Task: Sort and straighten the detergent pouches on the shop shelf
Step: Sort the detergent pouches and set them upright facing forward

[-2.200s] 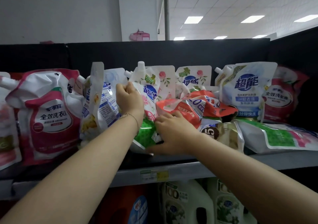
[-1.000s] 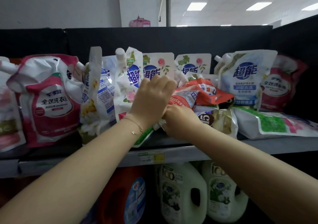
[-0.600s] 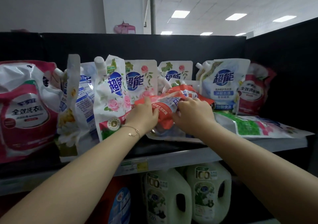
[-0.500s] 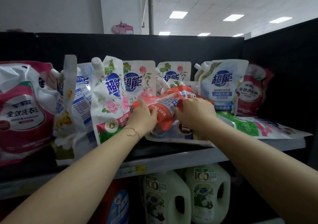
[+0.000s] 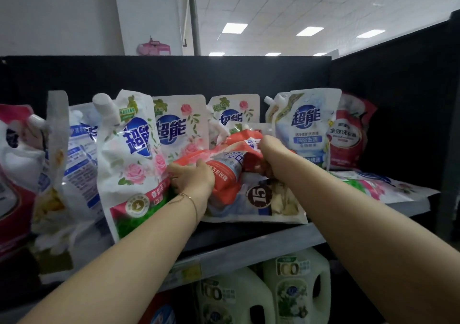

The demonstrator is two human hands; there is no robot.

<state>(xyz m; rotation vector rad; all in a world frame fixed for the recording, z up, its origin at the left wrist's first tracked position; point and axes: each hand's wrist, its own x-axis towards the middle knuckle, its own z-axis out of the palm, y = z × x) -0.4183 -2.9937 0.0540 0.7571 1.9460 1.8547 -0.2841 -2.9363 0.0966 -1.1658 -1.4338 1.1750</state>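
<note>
The shop shelf (image 5: 249, 250) ran across the view in front of a black back panel (image 5: 224, 74), with green jugs (image 5: 296, 286) on the level below. Upright rose-printed pouches (image 5: 134, 154) stood to the left and centre, and a blue pouch (image 5: 305, 129) stood to the right. In the gap between them two pouches lay flat: one marked 15 (image 5: 263, 199) at the front edge, and a green and pink pouch (image 5: 378, 186) further right.

Slumped on top of the one marked 15 was the orange-red pouch (image 5: 225, 176), crumpled, its long axis running from lower left up to upper right, across the shelf and not upright. The left hand (image 5: 193, 178) gripped its lower left end, fingers curled round the edge, touching the nearest rose pouch. The right hand (image 5: 270, 153) clutched the higher right end, fingers buried in the folds. A thin bracelet (image 5: 191, 200) sat on the left wrist.

Each hand held one end, so neither was nearer. Standing it up would probably mean swinging that axis to vertical, one end pivoting down while the other rose. Which end carried the spout could not be told
</note>
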